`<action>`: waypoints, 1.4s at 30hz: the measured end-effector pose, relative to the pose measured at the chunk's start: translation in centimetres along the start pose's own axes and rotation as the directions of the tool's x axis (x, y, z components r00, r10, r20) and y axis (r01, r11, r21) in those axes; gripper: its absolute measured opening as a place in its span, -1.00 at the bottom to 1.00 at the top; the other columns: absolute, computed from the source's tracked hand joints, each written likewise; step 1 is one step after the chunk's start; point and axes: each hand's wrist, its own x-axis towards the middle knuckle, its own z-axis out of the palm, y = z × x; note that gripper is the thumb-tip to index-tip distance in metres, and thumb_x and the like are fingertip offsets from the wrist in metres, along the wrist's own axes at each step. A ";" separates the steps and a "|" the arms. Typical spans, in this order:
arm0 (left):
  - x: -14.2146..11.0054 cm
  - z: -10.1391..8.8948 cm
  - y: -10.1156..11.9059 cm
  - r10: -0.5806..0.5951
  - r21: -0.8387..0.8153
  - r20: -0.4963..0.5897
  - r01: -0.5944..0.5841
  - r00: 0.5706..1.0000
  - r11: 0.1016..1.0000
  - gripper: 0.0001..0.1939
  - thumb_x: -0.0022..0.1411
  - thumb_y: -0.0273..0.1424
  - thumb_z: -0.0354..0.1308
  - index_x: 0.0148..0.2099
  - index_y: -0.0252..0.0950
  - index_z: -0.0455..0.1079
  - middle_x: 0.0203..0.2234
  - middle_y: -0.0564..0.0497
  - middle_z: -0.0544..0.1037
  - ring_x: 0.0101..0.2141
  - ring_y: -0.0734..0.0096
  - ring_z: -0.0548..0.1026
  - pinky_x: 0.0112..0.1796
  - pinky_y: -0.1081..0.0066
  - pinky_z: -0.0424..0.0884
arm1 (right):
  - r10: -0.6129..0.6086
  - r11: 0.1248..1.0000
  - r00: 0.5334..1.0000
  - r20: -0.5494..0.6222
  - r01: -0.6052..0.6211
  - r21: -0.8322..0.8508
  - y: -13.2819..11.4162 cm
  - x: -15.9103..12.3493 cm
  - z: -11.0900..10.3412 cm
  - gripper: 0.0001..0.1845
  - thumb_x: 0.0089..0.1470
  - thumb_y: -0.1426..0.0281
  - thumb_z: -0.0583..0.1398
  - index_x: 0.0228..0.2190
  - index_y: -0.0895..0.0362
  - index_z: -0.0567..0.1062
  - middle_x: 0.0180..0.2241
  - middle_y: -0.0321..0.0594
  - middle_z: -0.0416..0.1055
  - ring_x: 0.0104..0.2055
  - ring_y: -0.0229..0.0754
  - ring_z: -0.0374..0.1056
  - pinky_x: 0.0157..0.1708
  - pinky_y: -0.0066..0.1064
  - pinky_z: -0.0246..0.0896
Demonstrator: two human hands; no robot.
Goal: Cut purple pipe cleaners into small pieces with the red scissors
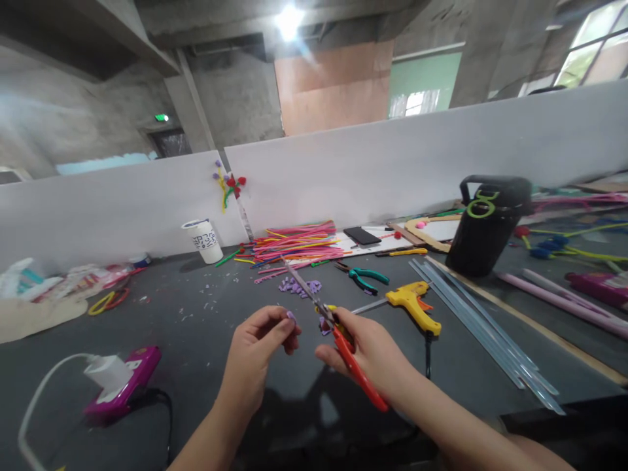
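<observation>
My left hand (262, 347) pinches a small purple piece (291, 316) between thumb and fingertips, above the dark table. In my right hand (370, 350) are scissors (357, 369) with red handles, their blades pointing up and away to the left. Just past the blades lies a small heap of purple cut pieces (297, 286). A few more purple bits (324, 325) sit near the right hand, partly hidden by it and the scissors. Neither hand touches the other.
Behind the heap lie many pink and coloured pipe cleaners (299, 245). Teal-handled pliers (366, 278), a yellow glue gun (415, 304) and clear glue sticks (490, 333) lie to the right, near a black bottle (485, 226). Left are a white cup (203, 242) and a magenta power strip (127, 386).
</observation>
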 end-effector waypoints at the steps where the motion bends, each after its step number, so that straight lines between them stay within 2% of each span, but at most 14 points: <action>1: -0.1 -0.3 0.2 0.008 -0.033 -0.019 -0.009 1.000 0.999 -0.93 -0.01 -0.43 0.17 -0.43 -0.32 0.36 -0.61 0.09 0.47 -0.60 0.58 0.35 -0.54 0.56 0.27 | -0.006 0.998 1.000 0.008 0.007 -0.065 -0.1 -0.2 0.0 -0.68 -0.12 0.11 0.12 -0.48 0.11 0.27 -0.63 -0.36 0.27 -0.58 -0.27 0.17 -0.59 -0.51 -0.08; 6: -0.7 -1.0 0.8 0.029 -0.137 -0.076 -0.039 0.997 0.990 -0.98 0.00 -0.46 0.17 -0.44 -0.32 0.39 -0.60 0.10 0.47 -0.57 0.59 0.38 -0.53 0.59 0.28 | -0.049 0.963 0.998 0.041 0.058 -0.262 0.1 -1.4 1.0 -0.57 -0.11 -0.01 0.06 -0.44 0.12 0.28 -0.56 -0.27 0.34 -0.54 -0.20 0.25 -0.57 -0.48 -0.09; 13: -1.1 -1.5 0.9 0.070 -0.227 -0.115 -0.095 0.991 0.969 -0.95 -0.02 -0.50 0.18 -0.42 -0.29 0.42 -0.60 0.12 0.45 -0.59 0.61 0.37 -0.54 0.59 0.29 | -0.096 0.931 0.993 0.067 0.113 -0.347 -0.3 -1.5 1.6 -0.52 -0.05 -0.04 -0.01 -0.38 0.13 0.27 -0.49 -0.21 0.38 -0.47 -0.12 0.31 -0.52 -0.43 -0.03; 27: -0.9 -1.6 0.8 0.073 -0.236 -0.142 -0.105 0.987 0.966 -0.94 -0.06 -0.50 0.21 -0.43 -0.29 0.44 -0.62 0.12 0.46 -0.61 0.60 0.38 -0.56 0.59 0.29 | -0.132 0.911 0.990 0.054 0.143 -0.387 -0.3 -1.5 1.7 -0.63 0.00 0.07 0.00 -0.43 0.13 0.28 -0.53 -0.22 0.39 -0.50 -0.12 0.34 -0.55 -0.41 -0.04; 42: -1.1 -1.8 0.9 0.065 -0.198 -0.108 -0.085 0.992 0.976 -0.97 -0.02 -0.49 0.18 -0.43 -0.29 0.43 -0.61 0.12 0.42 -0.59 0.62 0.35 -0.54 0.60 0.27 | -0.194 0.881 0.981 0.025 0.185 -0.435 -0.4 -1.6 1.9 -0.58 0.03 0.03 -0.04 -0.47 0.14 0.28 -0.58 -0.24 0.39 -0.57 -0.16 0.32 -0.59 -0.43 -0.10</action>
